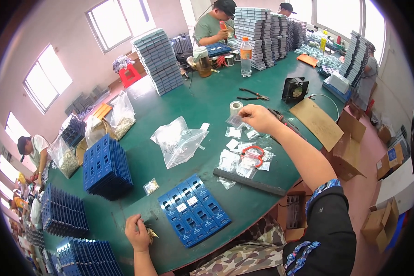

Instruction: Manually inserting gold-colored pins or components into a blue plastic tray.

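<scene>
My right hand point(261, 118) reaches over the far side of a pile of small clear packets. Its fingers pinch a small clear plastic bag point(235, 121), beside a roll of white tape point(236, 107). My left hand point(137, 232) rests at the near left with its fingers curled; what they hold, if anything, is hidden. Small brass-coloured parts point(152, 235) lie against its right side. Between my hands a blue panel of joined plastic casings point(194, 209) lies flat, two white labels near its middle. Red-handled scissors point(253, 155) lie among the packets point(229, 161).
Stacks of blue panels point(105, 168) stand at the left. An open plastic bag point(179, 140) lies mid-table, pliers point(254, 94) and a small fan point(294, 89) beyond. A dark bar point(248, 181) lies near the right edge. Co-workers sit across the table and at far left.
</scene>
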### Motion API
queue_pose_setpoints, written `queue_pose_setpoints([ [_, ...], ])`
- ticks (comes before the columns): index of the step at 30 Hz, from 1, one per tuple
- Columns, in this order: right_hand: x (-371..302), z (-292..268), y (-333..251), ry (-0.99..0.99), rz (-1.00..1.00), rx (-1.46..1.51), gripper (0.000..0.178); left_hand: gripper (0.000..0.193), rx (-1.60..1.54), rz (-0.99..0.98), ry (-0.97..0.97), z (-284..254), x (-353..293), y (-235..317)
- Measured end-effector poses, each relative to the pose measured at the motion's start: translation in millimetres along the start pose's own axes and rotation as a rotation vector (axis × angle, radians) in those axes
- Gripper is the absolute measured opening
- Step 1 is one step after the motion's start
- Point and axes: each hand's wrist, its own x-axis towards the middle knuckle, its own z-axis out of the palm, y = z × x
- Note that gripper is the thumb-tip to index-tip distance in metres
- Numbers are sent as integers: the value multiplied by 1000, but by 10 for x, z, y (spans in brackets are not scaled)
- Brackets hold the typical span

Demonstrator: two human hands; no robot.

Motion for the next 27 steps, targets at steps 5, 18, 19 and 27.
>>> queue_pose_setpoints([
  [5,-58,-31,-25,-7,10,-7,17,15,-19,-49,-15,13,-11,-13],
  [18,-129,76,193,-7,-25,-278,18,14,23,-2,-12,15,-8,-38],
  [19,-91,118,243,0,-26,-304,17,14,20,1,-11,27,-2,-35],
  [27,141,681,129,-218,164,-593,22,15,-7,-33,-35,32,-19,0],
])
